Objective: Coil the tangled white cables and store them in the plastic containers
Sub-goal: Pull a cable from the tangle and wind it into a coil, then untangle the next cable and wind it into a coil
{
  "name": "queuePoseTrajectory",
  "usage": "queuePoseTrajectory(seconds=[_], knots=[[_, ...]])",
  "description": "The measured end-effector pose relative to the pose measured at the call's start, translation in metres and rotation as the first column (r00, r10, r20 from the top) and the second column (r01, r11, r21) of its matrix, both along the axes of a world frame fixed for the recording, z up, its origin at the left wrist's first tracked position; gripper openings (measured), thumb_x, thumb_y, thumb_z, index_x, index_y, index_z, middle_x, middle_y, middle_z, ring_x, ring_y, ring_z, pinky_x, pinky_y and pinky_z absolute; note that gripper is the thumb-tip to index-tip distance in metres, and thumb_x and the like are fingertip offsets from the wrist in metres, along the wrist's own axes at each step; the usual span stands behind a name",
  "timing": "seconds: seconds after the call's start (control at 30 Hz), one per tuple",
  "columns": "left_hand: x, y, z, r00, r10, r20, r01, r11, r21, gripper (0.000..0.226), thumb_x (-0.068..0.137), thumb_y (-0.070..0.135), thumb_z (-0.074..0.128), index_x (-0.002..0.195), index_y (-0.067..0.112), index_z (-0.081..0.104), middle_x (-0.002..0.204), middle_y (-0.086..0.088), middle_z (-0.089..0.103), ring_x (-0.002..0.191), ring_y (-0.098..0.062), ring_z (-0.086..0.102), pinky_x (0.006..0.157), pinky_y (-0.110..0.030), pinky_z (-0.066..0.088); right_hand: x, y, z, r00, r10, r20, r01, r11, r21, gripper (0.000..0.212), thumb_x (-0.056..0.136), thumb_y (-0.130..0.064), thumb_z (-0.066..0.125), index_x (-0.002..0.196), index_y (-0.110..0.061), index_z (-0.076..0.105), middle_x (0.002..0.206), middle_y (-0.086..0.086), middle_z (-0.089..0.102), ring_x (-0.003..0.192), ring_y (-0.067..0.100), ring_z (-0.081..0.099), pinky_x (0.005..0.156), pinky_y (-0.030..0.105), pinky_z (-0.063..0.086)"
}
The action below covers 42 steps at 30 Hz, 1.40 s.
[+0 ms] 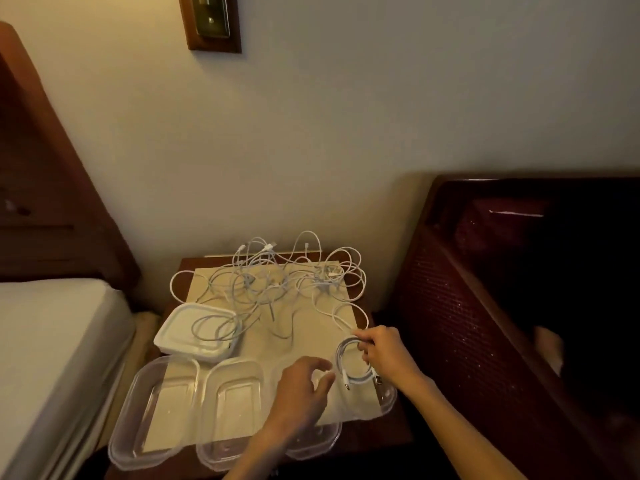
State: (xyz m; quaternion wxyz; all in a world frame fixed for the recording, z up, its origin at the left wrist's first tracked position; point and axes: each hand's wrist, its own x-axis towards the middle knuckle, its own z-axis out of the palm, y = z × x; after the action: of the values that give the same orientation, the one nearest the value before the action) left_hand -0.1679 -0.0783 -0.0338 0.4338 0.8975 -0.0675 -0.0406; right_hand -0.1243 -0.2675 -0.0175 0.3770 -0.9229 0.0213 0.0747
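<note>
A tangle of white cables (273, 275) lies across the far half of the small table. My right hand (384, 351) pinches a coiled white cable (349, 365) at the table's right front; its loose tail runs back toward the tangle. My left hand (301, 386) hovers just left of the coil with relaxed fingers, holding nothing. Several clear plastic containers stand along the front edge: one at the left (152, 410), one in the middle (228, 414), and one partly hidden under my hands (388, 400). A stack of white lids (187, 336) sits behind them with a cable draped over it.
A cream mat (311, 327) covers the wooden table top (381, 434). A bed with a white mattress (52, 341) is close on the left. A dark red woven chair (502, 306) stands close on the right. The wall is right behind the table.
</note>
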Motion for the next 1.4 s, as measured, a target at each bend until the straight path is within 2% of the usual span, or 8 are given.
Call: queuePoseTrajectory(seconds=[0.2,0.37,0.47,0.6,0.83,0.97,1.03,1.4], knots=[[-0.019,-0.001,-0.018,0.986,-0.135,0.099,0.12,0.982,0.144,0.015,0.09,0.035,0.056,0.101,0.03,0.066,0.101,0.015,0.058,0.069,-0.004,0.049,0.075,-0.016,0.037,-0.003,0.011,-0.029,0.997,0.083,0.005,-0.08,0.969,-0.236,0.037,0.085,0.007,0.043,0.091,-0.017,0.07,0.085,0.003,0.063,0.078,0.014,0.061,0.071,0.037,0.053],[-0.026,0.0,-0.026,0.977,-0.205,0.064,0.187,0.959,0.211,0.019,0.09,0.038,0.051,0.103,0.032,0.063,0.103,0.017,0.056,0.069,-0.002,0.044,0.066,-0.017,0.033,-0.006,0.021,-0.043,0.999,0.037,-0.015,-0.039,0.958,-0.285,0.041,0.093,0.003,0.039,0.128,-0.008,0.056,0.128,0.014,0.055,0.118,0.031,0.051,0.096,0.037,0.042],[-0.03,0.002,-0.028,0.973,-0.222,0.062,0.203,0.953,0.224,0.017,0.092,0.037,0.051,0.104,0.032,0.063,0.106,0.018,0.056,0.069,-0.002,0.044,0.065,-0.011,0.03,-0.014,0.027,-0.052,0.999,0.013,0.038,0.002,0.927,-0.375,0.048,0.1,-0.001,0.033,0.147,-0.01,0.035,0.138,0.011,0.051,0.121,0.024,0.054,0.099,0.035,0.047],[-0.032,0.002,-0.03,0.972,-0.228,0.061,0.209,0.952,0.224,0.017,0.094,0.037,0.051,0.107,0.033,0.061,0.108,0.018,0.054,0.073,-0.002,0.044,0.065,-0.008,0.029,-0.017,0.032,-0.063,0.992,0.06,0.115,0.001,0.887,-0.462,0.059,0.099,-0.003,0.041,0.153,-0.003,0.015,0.156,0.012,0.03,0.143,0.024,0.031,0.113,0.03,0.031],[-0.033,0.002,-0.031,0.966,-0.255,0.044,0.238,0.942,0.236,0.018,0.097,0.039,0.049,0.113,0.036,0.057,0.114,0.02,0.054,0.076,0.003,0.045,0.066,-0.003,0.031,-0.018,0.033,-0.064,0.986,0.091,0.142,0.03,0.734,-0.679,0.05,0.099,-0.022,0.049,0.141,0.003,0.038,0.142,0.021,0.038,0.131,0.033,0.035,0.113,0.038,0.03],[-0.033,0.002,-0.033,0.965,-0.26,0.028,0.247,0.941,0.23,0.019,0.097,0.038,0.049,0.115,0.037,0.056,0.117,0.021,0.053,0.08,0.002,0.047,0.068,-0.001,0.032,-0.014,0.028,-0.063,0.984,0.065,0.163,0.032,0.848,-0.529,0.043,0.095,-0.021,0.058,0.135,-0.006,0.051,0.143,0.013,0.043,0.135,0.026,0.037,0.11,0.033,0.035],[-0.032,0.003,-0.032,0.965,-0.262,0.035,0.247,0.941,0.23,0.019,0.097,0.038,0.049,0.114,0.036,0.056,0.116,0.021,0.053,0.078,0.001,0.047,0.068,-0.002,0.032,-0.013,0.023,-0.058,0.982,0.001,0.186,0.073,0.918,-0.39,0.031,0.1,-0.016,0.046,0.13,-0.011,0.054,0.134,0.006,0.05,0.118,0.015,0.047,0.097,0.026,0.043],[-0.03,0.005,-0.037,0.963,-0.251,0.099,0.227,0.952,0.205,0.013,0.093,0.034,0.05,0.098,0.031,0.061,0.094,0.022,0.054,0.067,0.005,0.046,0.063,-0.008,0.033,-0.011,0.003,-0.041,0.916,-0.1,0.389,0.17,0.974,-0.149,0.025,0.098,-0.017,0.051,0.115,-0.021,0.069,0.105,-0.013,0.061,0.099,0.001,0.052,0.087,0.017,0.048]])
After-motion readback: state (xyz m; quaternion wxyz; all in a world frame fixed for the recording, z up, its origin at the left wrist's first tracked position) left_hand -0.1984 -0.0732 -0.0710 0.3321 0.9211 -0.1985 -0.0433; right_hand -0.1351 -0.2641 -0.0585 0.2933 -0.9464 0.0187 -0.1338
